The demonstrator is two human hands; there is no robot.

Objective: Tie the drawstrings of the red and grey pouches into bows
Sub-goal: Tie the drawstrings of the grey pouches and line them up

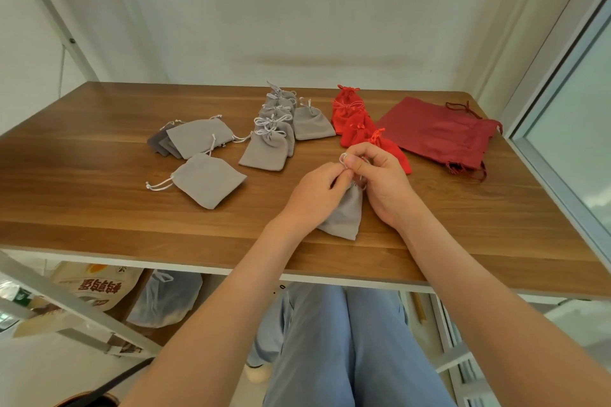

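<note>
Grey pouch (344,211): on surface (99,208), nearer you than dark red bag (436,132) | left hand (317,192) pinches its neck | right hand (380,175) pinches drawstring (343,158) loop | match your loops, then tighten evenly.

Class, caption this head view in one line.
The left hand and right hand pinch the drawstring of a grey pouch at the wooden table.

We sit in a plain little work room, maybe in a home; we cannot tell which. A wooden counter (99,142) with white metal bars (66,302) stands by a bare white wall (297,10). A big window (582,142) is on the right. Grey pouches (267,149) and red pouches (350,116) lie in piles on the counter. Under it sit a printed food bag (99,284) and a grey sack (165,299).
</note>
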